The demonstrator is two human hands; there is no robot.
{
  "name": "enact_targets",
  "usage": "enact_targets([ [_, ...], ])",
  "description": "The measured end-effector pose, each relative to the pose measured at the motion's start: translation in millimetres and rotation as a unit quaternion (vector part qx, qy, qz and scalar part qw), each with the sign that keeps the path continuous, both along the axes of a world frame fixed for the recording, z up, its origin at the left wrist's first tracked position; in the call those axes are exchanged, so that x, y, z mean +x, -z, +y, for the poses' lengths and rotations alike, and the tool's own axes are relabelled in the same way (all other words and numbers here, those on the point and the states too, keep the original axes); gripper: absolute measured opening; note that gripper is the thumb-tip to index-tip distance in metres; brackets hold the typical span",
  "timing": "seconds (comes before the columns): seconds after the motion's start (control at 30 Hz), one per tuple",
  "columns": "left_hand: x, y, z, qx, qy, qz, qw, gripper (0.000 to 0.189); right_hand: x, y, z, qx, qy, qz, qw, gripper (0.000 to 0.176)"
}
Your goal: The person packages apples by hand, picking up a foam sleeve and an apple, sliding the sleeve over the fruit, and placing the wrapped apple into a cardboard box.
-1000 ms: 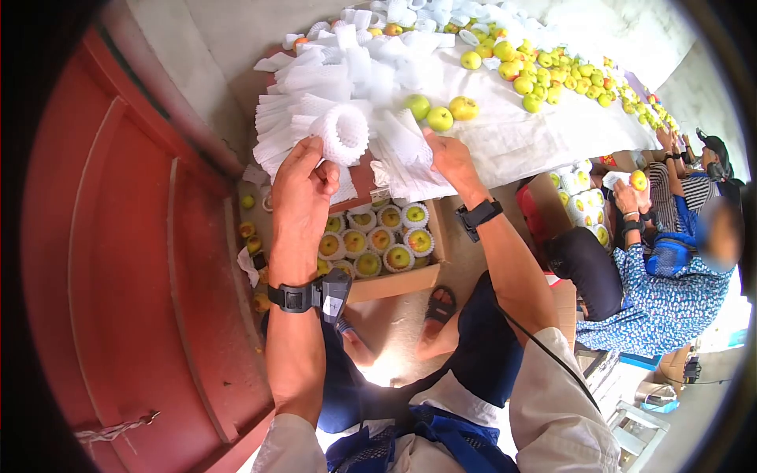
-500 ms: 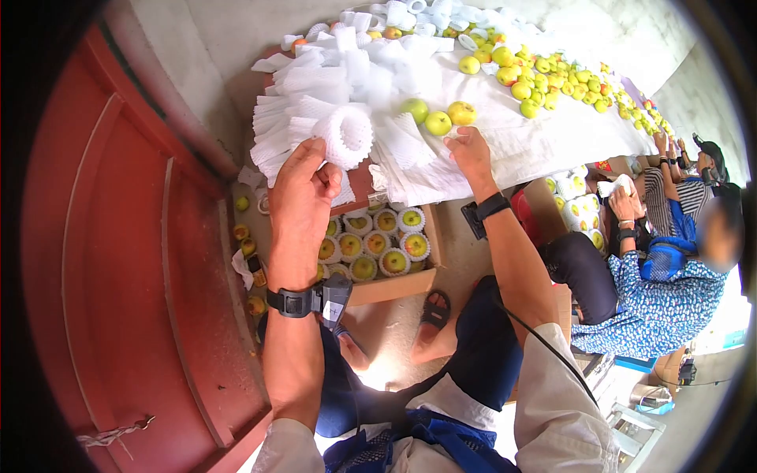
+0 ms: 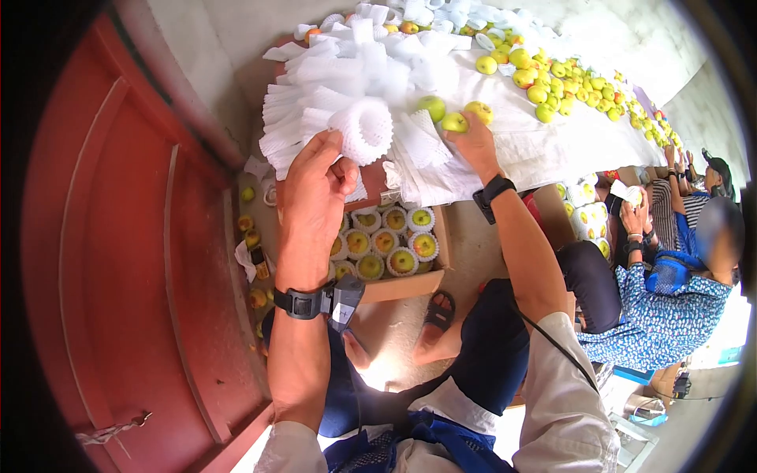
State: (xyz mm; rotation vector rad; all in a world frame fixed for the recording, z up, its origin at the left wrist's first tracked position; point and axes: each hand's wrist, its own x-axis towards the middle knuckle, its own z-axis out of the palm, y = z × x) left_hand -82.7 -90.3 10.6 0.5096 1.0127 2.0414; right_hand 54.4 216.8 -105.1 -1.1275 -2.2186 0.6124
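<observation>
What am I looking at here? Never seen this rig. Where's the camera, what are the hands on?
No machine: each grip is a person's bare hand. Every picture comes from one camera worn on that person's head, looking forward and down, so you see their own arms from above.

The left grip pinches a white foam net that stands open like a ring. The right grip is at a yellow-green apple; whether it holds it firmly, I can't tell.

On the white cloth lie loose apples, beside a heap of foam nets. Below is a carton of apples in nets. A co-worker sits at the right.
</observation>
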Motion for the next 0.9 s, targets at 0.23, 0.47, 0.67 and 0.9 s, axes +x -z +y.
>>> enact_targets([
  [0.23,-0.6,1.8,1.4,0.011,0.013,-0.009,1.000,0.020,44.2,-8.5,12.7,-0.119,-0.078,-0.038,0.989,0.070],
  [0.47,6.9,-1.4,7.1,0.005,0.011,-0.014,1.000,0.021,64.8,-20.4,-21.5,-0.112,-0.139,-0.044,0.983,0.074],
  [0.67,9.1,3.4,13.9,-0.001,0.023,-0.016,1.000,0.021,71.8,-21.0,-16.5,-0.162,-0.153,-0.039,0.974,0.083],
  [0.9,16.6,8.9,21.3,-0.017,0.043,-0.017,0.999,0.021,83.8,-38.4,-23.7,-0.149,-0.125,-0.018,0.981,0.059],
])
